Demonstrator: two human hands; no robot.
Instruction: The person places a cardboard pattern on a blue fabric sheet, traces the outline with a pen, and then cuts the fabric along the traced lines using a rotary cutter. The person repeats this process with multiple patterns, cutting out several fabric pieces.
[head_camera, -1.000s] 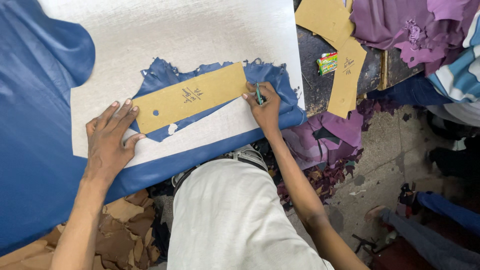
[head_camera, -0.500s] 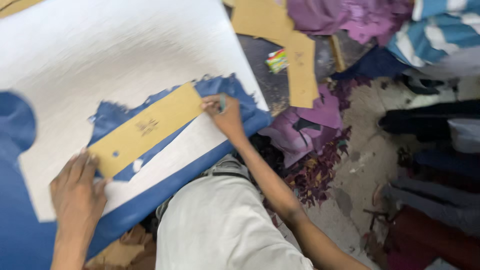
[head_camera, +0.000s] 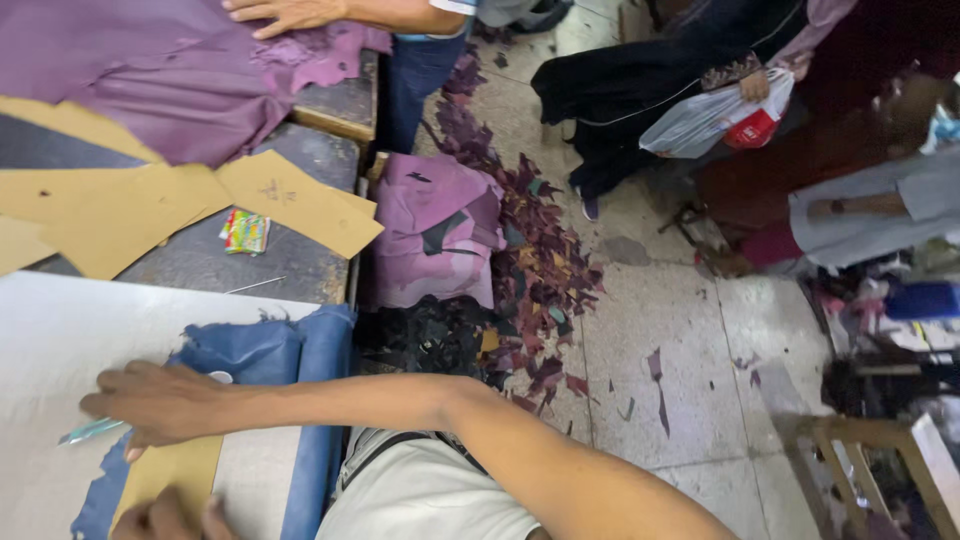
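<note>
The right arm stretches leftward across the body, its right hand (head_camera: 165, 402) closed around a light green pen (head_camera: 90, 431) on the tan cardboard pattern (head_camera: 170, 470), which lies on blue leather (head_camera: 255, 352) atop the white table (head_camera: 80, 330), while the left hand (head_camera: 165, 518), cropped, presses the pattern's lower end.

One view only, head-worn. It looks steeply down and off to the wearer's right, from close range. The white cutting board (head_camera: 80, 330) fills the lower left corner, the wearer's right arm crossing the bottom. The bench edge runs up the middle; the tiled floor (head_camera: 680, 330) takes the right half. No second view to compare.
</note>
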